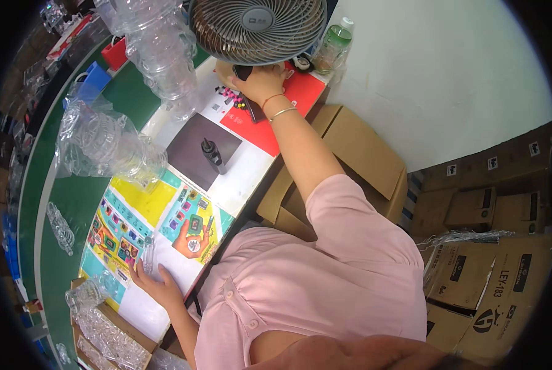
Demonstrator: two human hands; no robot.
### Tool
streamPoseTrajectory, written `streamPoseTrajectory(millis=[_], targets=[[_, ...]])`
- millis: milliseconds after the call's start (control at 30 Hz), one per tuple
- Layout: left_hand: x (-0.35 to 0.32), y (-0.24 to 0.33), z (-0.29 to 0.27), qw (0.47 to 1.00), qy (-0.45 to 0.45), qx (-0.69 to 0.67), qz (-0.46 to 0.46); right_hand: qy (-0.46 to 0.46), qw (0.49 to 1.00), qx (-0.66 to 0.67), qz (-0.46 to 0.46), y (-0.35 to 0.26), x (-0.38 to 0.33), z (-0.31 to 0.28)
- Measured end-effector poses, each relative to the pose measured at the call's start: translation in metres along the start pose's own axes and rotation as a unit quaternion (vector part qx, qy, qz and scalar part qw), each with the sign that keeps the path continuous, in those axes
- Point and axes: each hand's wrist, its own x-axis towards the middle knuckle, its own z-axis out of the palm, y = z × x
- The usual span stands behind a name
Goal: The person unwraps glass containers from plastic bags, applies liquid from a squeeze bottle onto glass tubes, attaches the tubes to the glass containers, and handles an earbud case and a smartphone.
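My left hand (155,286) rests low over the printed sheets on the table, its fingers spread. Just beyond its fingertips lies a clear plastic piece (148,254); whether they touch it I cannot tell. My right hand (262,83) is stretched out to the far end, under the fan (258,28). Its fingers curl about a small dark object (242,72), whose kind I cannot make out. Below that wrist a dark flat object (253,110) lies on a red sheet (308,87). A black, bottle-shaped device (211,155) is on the dark grey mat (186,145).
Tall stacks of clear plastic parts (161,61) and a bagged clear stack (112,139) occupy the left side. A carton (124,333) of clear pieces is near. A green-and-clear bottle (334,43) stands beside the fan. Cardboard boxes (362,148) are at the right.
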Motion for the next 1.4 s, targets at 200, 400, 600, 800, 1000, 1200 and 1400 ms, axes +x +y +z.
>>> streamPoseTrajectory(millis=[200,400,600,800,1000,1200,1400], targets=[[0.001,-0.002,-0.004,1.000,-0.015,-0.004,0.018,-0.064,0.989,-0.129,0.034,-0.019,0.018,0.006],[0.002,-0.002,-0.006,0.999,-0.021,-0.037,-0.001,-0.038,0.982,-0.186,0.013,-0.020,0.021,0.003],[0.002,-0.003,-0.009,0.998,-0.018,-0.057,-0.007,-0.010,0.973,-0.230,-0.007,-0.020,0.019,0.003],[0.003,-0.006,-0.010,0.997,-0.007,-0.075,0.001,-0.065,0.984,-0.150,0.066,-0.023,0.016,0.003],[0.002,-0.006,-0.012,0.995,-0.002,-0.102,-0.006,-0.079,0.983,-0.114,0.123,-0.024,0.015,0.007],[0.003,-0.005,-0.015,0.991,-0.004,-0.130,-0.009,-0.074,0.979,-0.095,0.165,-0.031,0.014,0.004],[0.004,-0.007,-0.017,0.989,-0.015,-0.142,-0.021,-0.068,0.979,-0.089,0.168,-0.034,0.013,0.005]])
